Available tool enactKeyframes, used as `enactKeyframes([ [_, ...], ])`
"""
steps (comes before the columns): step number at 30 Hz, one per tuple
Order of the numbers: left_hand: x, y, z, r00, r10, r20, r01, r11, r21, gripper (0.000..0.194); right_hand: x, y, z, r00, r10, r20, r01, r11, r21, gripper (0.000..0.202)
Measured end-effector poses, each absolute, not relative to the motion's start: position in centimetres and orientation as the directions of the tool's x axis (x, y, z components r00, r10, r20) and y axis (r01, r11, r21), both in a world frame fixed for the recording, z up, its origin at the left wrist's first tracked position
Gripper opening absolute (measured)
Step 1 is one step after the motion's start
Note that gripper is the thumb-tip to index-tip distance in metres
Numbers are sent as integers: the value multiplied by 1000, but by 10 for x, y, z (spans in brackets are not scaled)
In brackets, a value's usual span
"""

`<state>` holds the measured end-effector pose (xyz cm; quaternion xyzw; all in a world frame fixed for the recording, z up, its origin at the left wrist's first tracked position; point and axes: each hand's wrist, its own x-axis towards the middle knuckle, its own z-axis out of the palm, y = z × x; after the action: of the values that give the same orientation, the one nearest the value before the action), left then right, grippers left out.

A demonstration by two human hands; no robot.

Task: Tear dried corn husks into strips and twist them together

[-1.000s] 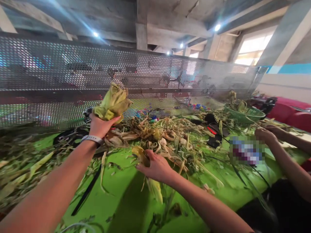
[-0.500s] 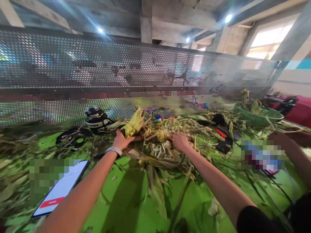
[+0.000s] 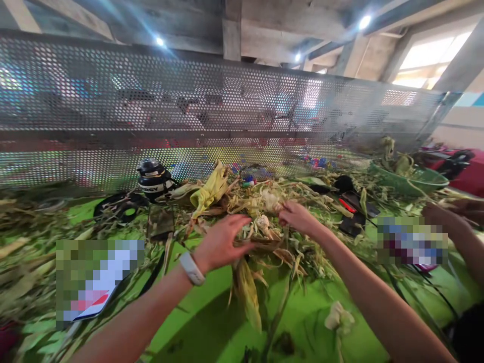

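Observation:
My left hand (image 3: 225, 239) is open, fingers and thumb apart, over a heap of dried corn husks (image 3: 245, 206); nothing is in it. A pale band circles that wrist. Fingers pinched together, my right hand (image 3: 297, 217) is closed at the edge of a pale, ruffled piece of corn husk (image 3: 271, 197), which is blurred. Between the hands lies a small cream-coloured knob (image 3: 263, 222) among shreds. A yellowish folded corn husk (image 3: 209, 189) stands up behind my left hand. Another long husk (image 3: 247, 297) hangs toward me over the green tabletop (image 3: 204, 322).
Left stand a black jar (image 3: 154, 179) and a black roll (image 3: 121, 206); a partly blurred phone (image 3: 102, 297) lies nearer. On the right are red-and-black scissors or a tool (image 3: 347, 205), a green basin (image 3: 412, 181) and another person's hand (image 3: 440, 214). A perforated metal screen (image 3: 242, 111) closes off the back.
My left hand has let go of the yellowish husk and come nearer and to the right, opening. My right hand has risen slightly, its fingers now pinched at the pale husk piece.

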<state>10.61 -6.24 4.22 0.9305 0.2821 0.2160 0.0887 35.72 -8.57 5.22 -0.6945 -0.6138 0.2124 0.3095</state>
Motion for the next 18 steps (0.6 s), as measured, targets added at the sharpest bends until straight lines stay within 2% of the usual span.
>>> enactKeyframes([
  [2,116,-74,28,872,456,177,405,-876,263,63,354,-94,48,156,987,40,682,-79,-728,12],
  [4,117,-80,16,914,401,60,372,-887,274,57,355,-108,46,141,990,17,632,-77,-771,9],
  [7,106,-83,8,913,402,65,361,-873,327,50,366,-138,52,30,999,18,502,1,-865,23],
  [9,100,-82,7,914,397,81,345,-867,359,49,374,-160,57,-66,992,106,233,118,-965,40],
  [10,98,-83,6,912,401,87,345,-863,368,48,377,-171,59,-60,983,171,185,180,-966,50],
  [11,96,-83,6,908,409,92,350,-860,373,48,379,-180,63,-82,975,208,196,220,-955,58],
  [12,95,-84,5,901,423,97,360,-855,374,48,381,-189,67,-97,975,201,290,221,-931,65],
  [14,94,-86,3,890,443,102,379,-847,371,48,383,-203,79,-108,990,87,602,134,-787,72],
  [15,94,-87,2,889,445,102,382,-847,370,49,384,-209,87,-166,986,-30,757,108,-645,75],
  [16,94,-87,1,891,441,104,377,-849,370,52,386,-212,95,-510,833,-213,690,249,-679,68],
  [17,94,-88,1,894,434,112,368,-853,371,54,388,-215,103,-672,701,-240,590,310,-746,62],
  [18,94,-88,1,896,427,122,357,-856,375,56,390,-215,108,-752,609,-252,516,306,-800,56],
])
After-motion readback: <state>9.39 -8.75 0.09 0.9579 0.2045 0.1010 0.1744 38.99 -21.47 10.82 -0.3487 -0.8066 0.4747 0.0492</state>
